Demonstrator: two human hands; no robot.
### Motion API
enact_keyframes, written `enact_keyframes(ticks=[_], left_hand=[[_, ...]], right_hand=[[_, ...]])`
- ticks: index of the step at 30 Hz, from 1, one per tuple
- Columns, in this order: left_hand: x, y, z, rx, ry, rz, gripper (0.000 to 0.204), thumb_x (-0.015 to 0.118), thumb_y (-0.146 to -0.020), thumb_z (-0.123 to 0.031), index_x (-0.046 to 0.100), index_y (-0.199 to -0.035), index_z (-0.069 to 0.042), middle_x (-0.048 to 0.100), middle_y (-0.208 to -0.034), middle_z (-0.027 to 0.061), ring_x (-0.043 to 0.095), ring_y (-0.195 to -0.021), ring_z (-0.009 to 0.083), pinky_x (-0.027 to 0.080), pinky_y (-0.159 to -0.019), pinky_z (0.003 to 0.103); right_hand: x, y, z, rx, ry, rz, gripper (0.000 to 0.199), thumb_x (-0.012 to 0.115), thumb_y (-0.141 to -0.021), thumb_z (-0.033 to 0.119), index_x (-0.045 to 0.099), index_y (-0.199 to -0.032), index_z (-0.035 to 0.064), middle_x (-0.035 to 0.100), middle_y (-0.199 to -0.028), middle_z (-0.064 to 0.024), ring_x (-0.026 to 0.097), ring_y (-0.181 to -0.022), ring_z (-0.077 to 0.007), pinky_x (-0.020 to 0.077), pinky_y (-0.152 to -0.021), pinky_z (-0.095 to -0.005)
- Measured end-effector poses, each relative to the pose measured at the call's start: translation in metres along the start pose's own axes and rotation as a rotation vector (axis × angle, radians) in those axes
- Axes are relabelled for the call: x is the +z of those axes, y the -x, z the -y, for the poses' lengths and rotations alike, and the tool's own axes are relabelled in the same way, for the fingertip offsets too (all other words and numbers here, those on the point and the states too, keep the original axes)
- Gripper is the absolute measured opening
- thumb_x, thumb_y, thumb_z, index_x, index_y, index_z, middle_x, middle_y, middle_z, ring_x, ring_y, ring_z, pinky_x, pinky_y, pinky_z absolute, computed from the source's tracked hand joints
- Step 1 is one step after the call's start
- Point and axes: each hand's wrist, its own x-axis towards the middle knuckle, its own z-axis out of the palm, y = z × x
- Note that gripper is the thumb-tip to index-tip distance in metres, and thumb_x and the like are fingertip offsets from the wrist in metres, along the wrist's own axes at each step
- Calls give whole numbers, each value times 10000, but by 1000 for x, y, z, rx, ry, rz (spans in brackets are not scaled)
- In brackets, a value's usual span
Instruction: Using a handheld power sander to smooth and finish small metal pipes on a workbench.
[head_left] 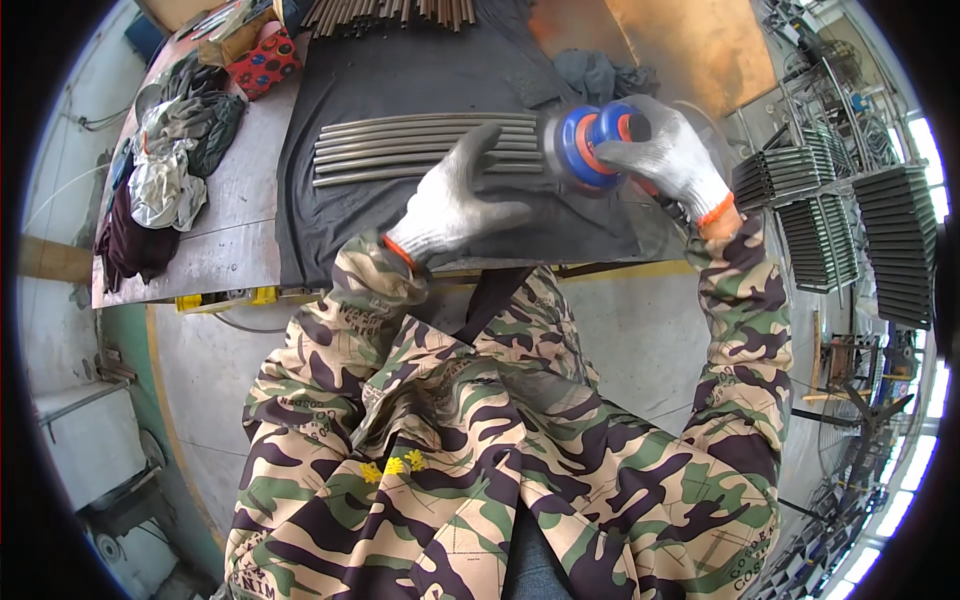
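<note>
At twelve o'clock a row of rods [375, 153] lies on cloth [400, 80], partly under my left hand [450, 205]; the power tool [580, 150] is at one, under my right hand [668, 150]. A rod pile [390, 14] lies beyond, heaped clothes [165, 185] on the table [240, 225] at ten, racks [822, 240] at two.

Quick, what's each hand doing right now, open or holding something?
Left hand: open, fingers spread by the metal rods; touching can't be told.
Right hand: closed, holding the blue and orange power tool.
</note>
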Motion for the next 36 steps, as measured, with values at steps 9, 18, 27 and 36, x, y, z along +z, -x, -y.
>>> enact_keyframes(ticks=[9, 18, 27, 36], left_hand=[[-71, -6, 28, 159, -1044, -136, 909, 874, -769, -442, 537, -1502, -23, 529, -1520, 253, 478, -1432, 464, 420, -1193, 554], [-95, -13, 47, 219, -1230, -143, 863, 744, -849, -657, 582, -1422, -32, 575, -1413, 246, 500, -1356, 440, 359, -1181, 569], [-94, -14, 50, 308, -1257, -235, 859, 758, -812, -672, 622, -1351, -16, 611, -1312, 201, 537, -1270, 390, 386, -1150, 546], [-92, -7, 38, 164, -1225, -129, 879, 735, -862, -664, 583, -1439, -19, 577, -1429, 252, 503, -1366, 447, 336, -1213, 584]], right_hand=[[18, -12, -75, 328, 342, 128, 810, 856, -736, 617, 728, -1290, 40, 753, -1226, -235, 728, -1155, -388, 573, -989, -444], [65, -18, -41, 407, 610, 102, 878, 824, -812, 521, 544, -1548, 132, 659, -1400, -226, 681, -1245, -424, 550, -1062, -473], [52, -33, -50, 176, 640, 177, 575, 751, -874, 429, 640, -1390, 200, 655, -1342, -211, 681, -1210, -431, 558, -1050, -501], [-7, -62, -76, 75, 681, 39, 608, 717, -928, 466, 569, -1400, 113, 635, -1327, -268, 660, -1178, -479, 556, -1008, -526]])
